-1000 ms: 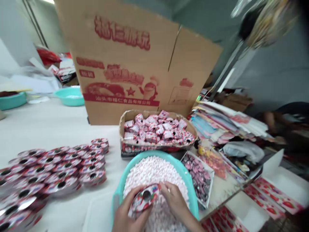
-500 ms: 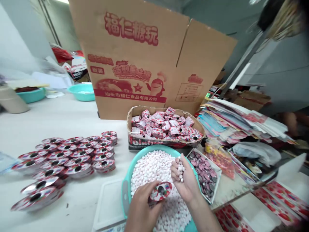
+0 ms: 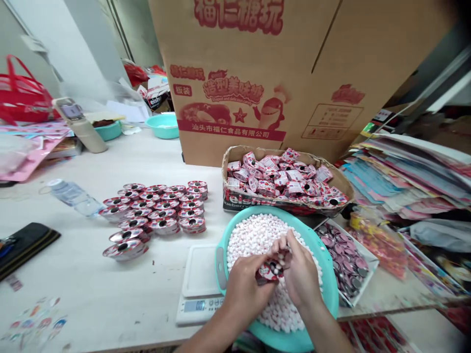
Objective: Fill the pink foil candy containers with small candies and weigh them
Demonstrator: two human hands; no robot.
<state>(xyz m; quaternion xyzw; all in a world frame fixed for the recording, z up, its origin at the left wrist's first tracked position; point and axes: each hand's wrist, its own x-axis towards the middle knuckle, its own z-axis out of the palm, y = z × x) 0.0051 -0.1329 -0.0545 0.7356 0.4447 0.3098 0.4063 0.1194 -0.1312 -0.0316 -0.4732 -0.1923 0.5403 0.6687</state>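
Gripping a red-and-white foil pouch (image 3: 268, 272) in the left hand (image 3: 248, 284), with the right hand (image 3: 300, 274) pinching white candies (image 3: 281, 252) at its opening, over a teal basin (image 3: 330, 299)!

Left hand (image 3: 248, 284) holding a foil packet (image 3: 268, 272), right hand (image 3: 300, 274) holding small candies (image 3: 281, 243), teal basin (image 3: 330, 294) beneath

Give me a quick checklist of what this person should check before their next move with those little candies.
1. Left hand grips the foil packet above the basin: ok.
2. Right hand pinches small candies beside the packet: ok.
3. Teal basin holds its candies within the rim: ok.
4. Digital scale beside the basin shows the right reading: cannot tell, the digits are too small.
5. Stacked foil packets sit apart from both hands: ok.
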